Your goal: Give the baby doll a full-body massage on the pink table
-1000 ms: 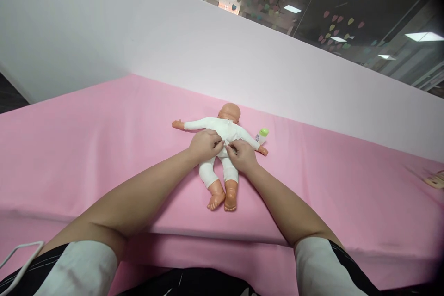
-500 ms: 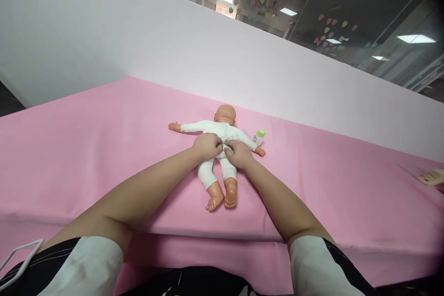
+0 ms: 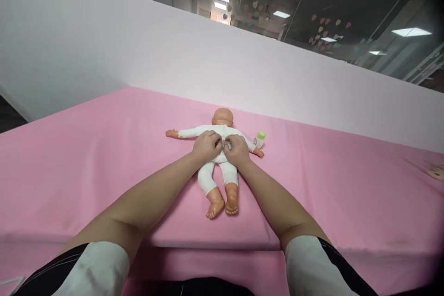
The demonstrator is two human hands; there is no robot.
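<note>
2 bare hands meet on the chest of a plastic baby doll in a white one-piece suit, which lies face up near the middle of the pink cloth-covered table, head toward the white partition wall. The left hand and the right hand are curled, fingertips pinching the white suit fabric at the doll's front; the 2 hands touch each other. A small clear bottle with a green cap stands just beside the doll's outstretched arm. A pale object lies at the table's far right edge.
</note>
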